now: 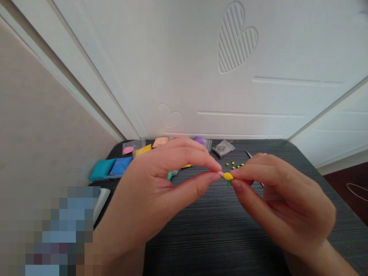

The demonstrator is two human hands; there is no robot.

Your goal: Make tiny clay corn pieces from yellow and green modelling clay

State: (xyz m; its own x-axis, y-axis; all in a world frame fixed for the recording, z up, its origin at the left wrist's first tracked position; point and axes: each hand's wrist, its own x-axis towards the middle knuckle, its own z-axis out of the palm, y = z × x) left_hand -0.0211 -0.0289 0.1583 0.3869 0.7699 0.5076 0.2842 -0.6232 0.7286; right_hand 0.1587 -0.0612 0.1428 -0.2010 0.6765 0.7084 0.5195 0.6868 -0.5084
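Observation:
Above the dark table, both hands meet at a small yellow piece of clay [228, 176]. My right hand [283, 197] pinches its right end between thumb and forefinger. Thumb and forefinger of my left hand [163, 184] are closed on a small pink piece [220, 173] that touches or nearly touches the yellow clay; whether it is clay or a tool's tip I cannot tell. A green bit [229, 182] shows just under the yellow piece, and I cannot tell if it is attached. Several tiny yellow and green pieces [233, 167] lie on the table behind the fingers.
Along the table's [201, 237] back and left lie bags of clay: teal [102, 170], blue [121, 166], pink [128, 150], peach [160, 142], purple [199, 140] and grey [223, 148]. A pointed metal blade [248, 154] sticks out behind my right hand. A white panel [184, 76] stands behind.

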